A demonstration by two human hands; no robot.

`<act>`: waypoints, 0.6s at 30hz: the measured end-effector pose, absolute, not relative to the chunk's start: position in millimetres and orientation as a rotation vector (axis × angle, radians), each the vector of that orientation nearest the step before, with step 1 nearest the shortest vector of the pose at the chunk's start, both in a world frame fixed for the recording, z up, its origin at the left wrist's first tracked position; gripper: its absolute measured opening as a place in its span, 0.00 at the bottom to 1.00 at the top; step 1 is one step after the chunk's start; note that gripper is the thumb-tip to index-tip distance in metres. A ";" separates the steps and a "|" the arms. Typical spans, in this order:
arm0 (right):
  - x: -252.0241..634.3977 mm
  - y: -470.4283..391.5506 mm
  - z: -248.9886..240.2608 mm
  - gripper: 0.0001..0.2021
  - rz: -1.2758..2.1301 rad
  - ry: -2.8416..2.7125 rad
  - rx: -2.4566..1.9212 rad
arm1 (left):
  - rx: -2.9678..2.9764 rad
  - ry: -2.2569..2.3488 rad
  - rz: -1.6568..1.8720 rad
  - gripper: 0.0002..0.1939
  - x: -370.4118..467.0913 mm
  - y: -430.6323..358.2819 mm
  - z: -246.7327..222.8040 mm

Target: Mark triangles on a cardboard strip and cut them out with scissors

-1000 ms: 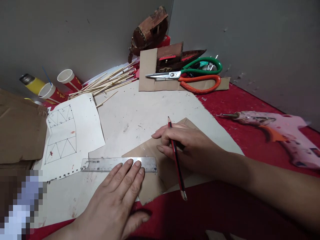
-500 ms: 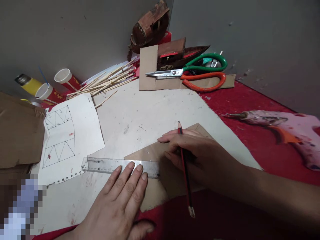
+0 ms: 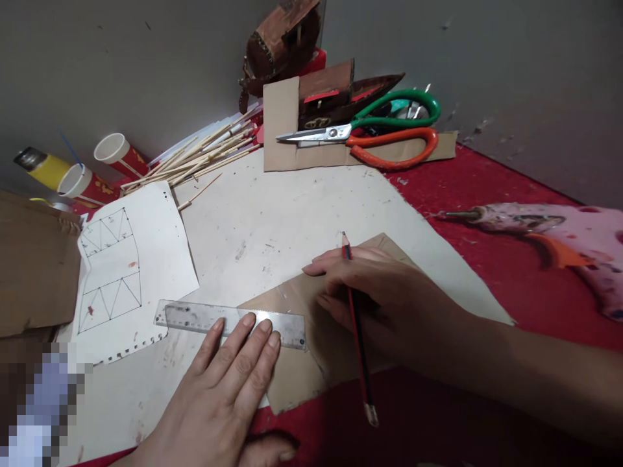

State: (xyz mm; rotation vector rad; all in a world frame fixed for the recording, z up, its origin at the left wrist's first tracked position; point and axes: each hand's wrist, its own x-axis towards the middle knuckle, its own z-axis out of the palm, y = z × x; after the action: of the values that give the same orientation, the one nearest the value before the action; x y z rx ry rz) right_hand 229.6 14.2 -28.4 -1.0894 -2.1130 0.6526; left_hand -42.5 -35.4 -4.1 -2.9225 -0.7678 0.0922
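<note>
Head camera: left hand (image 3: 221,389) lies flat, fingers extended onto the clear ruler (image 3: 189,314), which sits partly across the brown cardboard (image 3: 296,379); right hand (image 3: 384,295) has the pencil (image 3: 356,324) gripped, tip pointing away, over that cardboard.

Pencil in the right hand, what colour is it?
The pencil is red and black, clearest in the head view.

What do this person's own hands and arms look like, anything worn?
The left hand and right hand are ungloved, with no ring, watch or bracelet visible. The right forearm shows no sleeve. The left hand's nails look short.
</note>
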 end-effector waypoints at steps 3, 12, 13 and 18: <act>230.5 13.5 -30.4 0.10 0.661 -2.113 -1.102 | -2.898 -0.764 0.071 0.45 -42.8 -37.1 -5.4; 231.8 12.6 -31.0 0.09 0.638 -2.130 -1.139 | -2.868 -0.721 0.008 0.42 -41.6 -32.8 -10.0; 231.8 12.6 -30.8 0.09 0.641 -2.131 -1.138 | -2.871 -0.718 0.007 0.42 -41.8 -32.3 -10.0; 231.3 12.8 -31.0 0.08 0.655 -2.130 -1.155 | -2.877 -0.732 0.004 0.40 -42.1 -32.1 -9.8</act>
State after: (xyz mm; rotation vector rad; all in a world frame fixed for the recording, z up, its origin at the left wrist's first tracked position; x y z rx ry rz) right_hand 231.3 12.8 -31.0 -1.1553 -2.1305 0.6547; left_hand -42.1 -32.1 -9.8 -2.8771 -0.7318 0.0040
